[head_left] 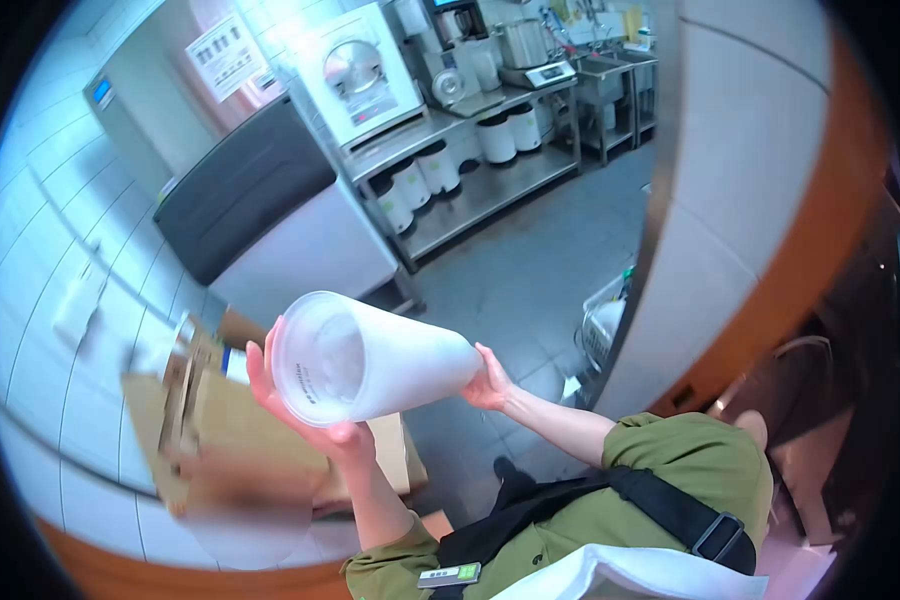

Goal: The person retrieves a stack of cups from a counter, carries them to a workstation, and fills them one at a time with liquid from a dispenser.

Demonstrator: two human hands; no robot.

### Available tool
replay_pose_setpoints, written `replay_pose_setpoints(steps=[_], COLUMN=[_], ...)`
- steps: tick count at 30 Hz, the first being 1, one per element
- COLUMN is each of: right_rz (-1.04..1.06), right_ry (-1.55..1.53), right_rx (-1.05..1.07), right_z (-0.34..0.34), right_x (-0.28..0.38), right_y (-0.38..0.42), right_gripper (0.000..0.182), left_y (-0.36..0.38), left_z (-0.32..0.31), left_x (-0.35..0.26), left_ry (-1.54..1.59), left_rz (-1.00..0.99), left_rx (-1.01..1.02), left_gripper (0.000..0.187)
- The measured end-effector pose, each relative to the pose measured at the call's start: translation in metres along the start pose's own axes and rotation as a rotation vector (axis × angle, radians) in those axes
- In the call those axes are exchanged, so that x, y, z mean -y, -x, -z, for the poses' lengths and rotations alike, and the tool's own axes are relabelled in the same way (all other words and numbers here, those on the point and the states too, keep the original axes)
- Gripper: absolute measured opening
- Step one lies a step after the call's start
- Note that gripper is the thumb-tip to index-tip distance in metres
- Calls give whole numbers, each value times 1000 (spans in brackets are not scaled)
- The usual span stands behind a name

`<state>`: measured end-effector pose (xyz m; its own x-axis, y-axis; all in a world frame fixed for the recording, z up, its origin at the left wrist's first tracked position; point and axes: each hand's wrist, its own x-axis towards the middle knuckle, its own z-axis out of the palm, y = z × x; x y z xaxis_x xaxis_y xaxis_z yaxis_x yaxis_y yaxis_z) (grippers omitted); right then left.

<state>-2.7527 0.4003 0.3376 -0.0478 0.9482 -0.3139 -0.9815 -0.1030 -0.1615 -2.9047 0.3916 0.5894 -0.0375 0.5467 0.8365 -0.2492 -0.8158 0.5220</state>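
A translucent white cylindrical container [410, 362] lies on its side in the air between my hands, its round open end turned to the left. Small dark print shows near the rim. My left hand [315, 415] is wrapped round the rim end from below, with fingers up its far side. At the narrower right end, my right hand [487, 380] grips the base; part of its fingers is hidden behind the container. Behind and below my left hand stands a cardboard box [240, 425].
A dark-lidded bin-like unit [260, 190] stands ahead left. Beyond it, a steel shelf [490, 205] bears a white machine [358, 70], a scale [550, 74] and, below, several white tubs. A tiled wall [720, 180] edges the right, with a wire basket [602, 320] beside it.
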Motion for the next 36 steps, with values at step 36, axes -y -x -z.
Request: replay_pose_setpoints(steps=[36], right_rz=[494], right_ry=[543], right_rx=[-159], right_z=[114], right_x=[1141], right_y=[-175], right_gripper=[94], left_y=[-234], left_z=[-1178], left_x=[854], left_ry=[1501], left_rz=[918], left_rx=[526], left_gripper=[74])
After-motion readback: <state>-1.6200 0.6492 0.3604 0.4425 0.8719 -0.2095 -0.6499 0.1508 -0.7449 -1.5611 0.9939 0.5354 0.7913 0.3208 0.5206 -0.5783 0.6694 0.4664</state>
